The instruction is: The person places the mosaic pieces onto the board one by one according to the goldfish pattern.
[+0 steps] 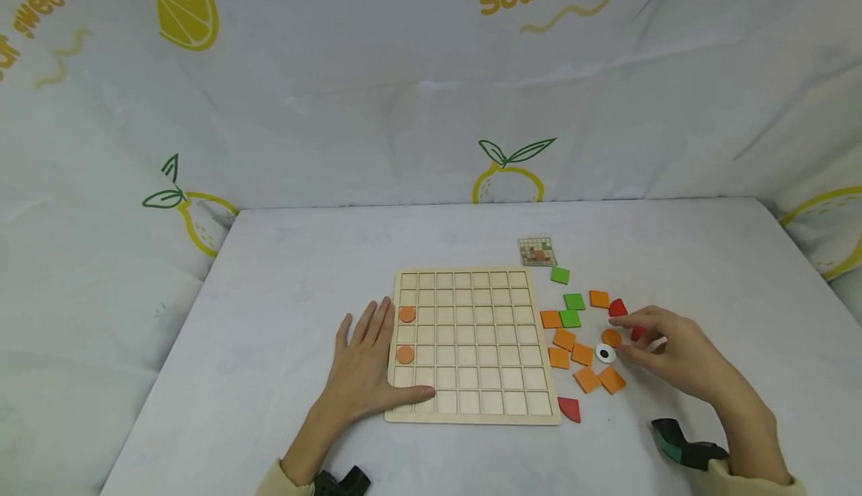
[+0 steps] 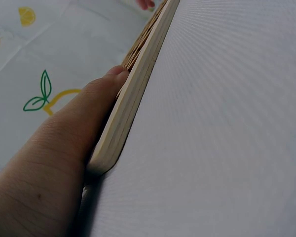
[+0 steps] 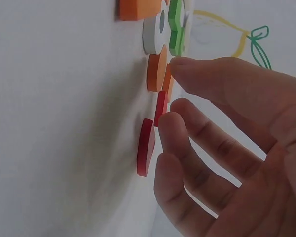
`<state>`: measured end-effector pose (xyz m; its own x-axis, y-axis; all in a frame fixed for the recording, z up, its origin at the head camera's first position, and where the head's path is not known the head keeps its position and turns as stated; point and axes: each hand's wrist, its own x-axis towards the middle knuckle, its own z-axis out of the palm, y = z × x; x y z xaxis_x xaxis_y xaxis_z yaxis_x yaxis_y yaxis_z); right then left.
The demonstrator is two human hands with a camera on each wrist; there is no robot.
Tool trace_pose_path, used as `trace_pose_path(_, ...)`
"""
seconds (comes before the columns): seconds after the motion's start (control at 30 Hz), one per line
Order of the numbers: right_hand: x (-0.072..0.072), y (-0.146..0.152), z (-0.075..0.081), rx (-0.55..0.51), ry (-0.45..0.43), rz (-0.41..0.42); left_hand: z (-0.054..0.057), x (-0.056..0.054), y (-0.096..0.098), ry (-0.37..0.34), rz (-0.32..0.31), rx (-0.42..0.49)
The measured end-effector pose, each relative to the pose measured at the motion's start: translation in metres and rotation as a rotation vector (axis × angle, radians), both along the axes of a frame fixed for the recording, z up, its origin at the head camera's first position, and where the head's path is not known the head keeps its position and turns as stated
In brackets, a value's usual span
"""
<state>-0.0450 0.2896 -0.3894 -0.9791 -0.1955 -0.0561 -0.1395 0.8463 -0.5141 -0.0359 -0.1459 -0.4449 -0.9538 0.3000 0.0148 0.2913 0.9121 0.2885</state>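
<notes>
My left hand (image 1: 364, 365) lies with straight fingers along the left edge of a wooden grid board (image 1: 474, 339), its thumb over the lower left corner. Two orange discs, an upper one (image 1: 407, 314) and a lower one (image 1: 405, 354), sit in the board's leftmost column. To the right, my right hand (image 1: 676, 350) hovers over loose pieces with thumb and fingers apart, nothing between them. Closest to its fingertips are an orange disc (image 3: 157, 72), a red quarter-round piece (image 3: 146, 148) and a white disc with a black dot (image 1: 605, 353).
Several orange squares (image 1: 582, 354) and green squares (image 1: 574, 301) lie scattered right of the board. Another red quarter-round piece (image 1: 569, 409) is by its lower right corner. A small patterned card (image 1: 537, 251) lies behind the board's upper right corner. A lemon-print cloth (image 1: 377, 107) hangs behind the table.
</notes>
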Motion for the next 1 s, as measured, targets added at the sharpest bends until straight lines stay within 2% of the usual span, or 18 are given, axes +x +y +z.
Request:
trace_pose_path(0.53,-0.003,-0.001,-0.008,0.02,-0.089,-0.008,0.002,-0.001,0.0,0.028,-0.017,-0.008)
trace_pose_path(1.0,-0.004,-0.004,-0.012,0.047,-0.058,0.001,0.001,0.001,-0.002,-0.003,-0.039,-0.002)
